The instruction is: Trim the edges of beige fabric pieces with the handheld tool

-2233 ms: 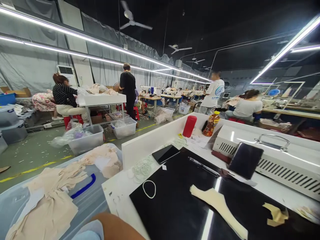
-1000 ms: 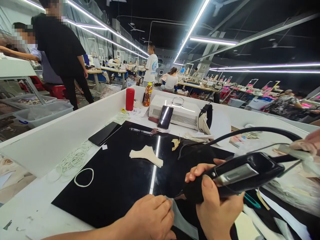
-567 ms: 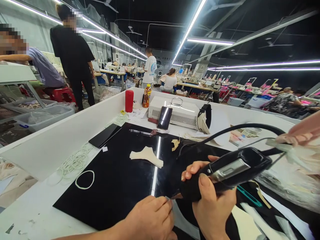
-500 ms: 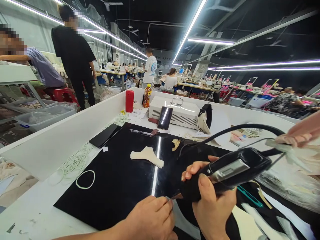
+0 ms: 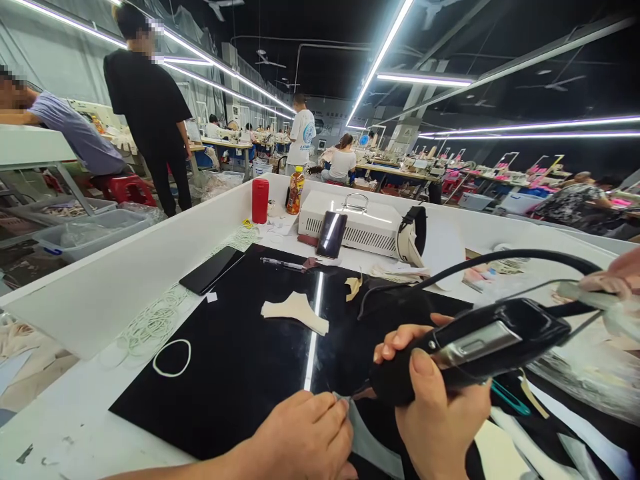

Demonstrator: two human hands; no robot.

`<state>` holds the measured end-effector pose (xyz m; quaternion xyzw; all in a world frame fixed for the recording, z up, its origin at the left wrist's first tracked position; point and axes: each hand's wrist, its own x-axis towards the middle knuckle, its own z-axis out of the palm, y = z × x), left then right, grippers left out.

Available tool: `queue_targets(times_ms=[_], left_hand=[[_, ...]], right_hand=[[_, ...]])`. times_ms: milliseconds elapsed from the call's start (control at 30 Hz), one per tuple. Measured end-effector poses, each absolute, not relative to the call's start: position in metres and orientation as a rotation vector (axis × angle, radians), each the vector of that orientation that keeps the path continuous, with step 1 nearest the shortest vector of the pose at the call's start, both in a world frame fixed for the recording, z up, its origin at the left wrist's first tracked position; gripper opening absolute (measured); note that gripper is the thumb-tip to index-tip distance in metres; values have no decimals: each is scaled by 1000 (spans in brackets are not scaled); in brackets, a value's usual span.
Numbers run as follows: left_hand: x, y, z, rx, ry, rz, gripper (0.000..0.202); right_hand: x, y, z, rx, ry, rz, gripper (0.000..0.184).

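Observation:
My right hand point(image 5: 440, 407) is wrapped round a black corded hand tool point(image 5: 475, 347) with a metal plate on top; its tip points down-left at the black mat point(image 5: 225, 373). My left hand point(image 5: 305, 437) is closed, pinching the edge of a thin pale piece of fabric point(image 5: 367, 440) right under the tool's tip. The tool's black cable point(image 5: 500, 257) arcs off to the right. A beige cut fabric piece point(image 5: 295, 312) lies further back on the mat.
A white elastic ring point(image 5: 171, 358) and a heap of white rings point(image 5: 147, 323) lie left. Further back: phone point(image 5: 211, 269), pen point(image 5: 283, 264), red cylinder point(image 5: 260, 201), bottle point(image 5: 296, 191), white machine box point(image 5: 360, 227). Another person's hand point(image 5: 617, 277) reaches in at right. Workers stand behind.
The view swung from the room to the mat, bringing both hands and the tool into view. Over the last second the hands hold almost still; the tool shifted slightly right.

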<state>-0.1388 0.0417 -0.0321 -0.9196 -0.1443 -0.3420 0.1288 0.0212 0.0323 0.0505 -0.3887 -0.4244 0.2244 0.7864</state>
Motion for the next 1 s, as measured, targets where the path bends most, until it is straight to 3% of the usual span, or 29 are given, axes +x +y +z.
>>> queue_targets(times_ms=[1000], left_hand=[[-143,44,-33,-2659,-422,-961,35]], right_hand=[[15,35,52,-795,-863,497,33]])
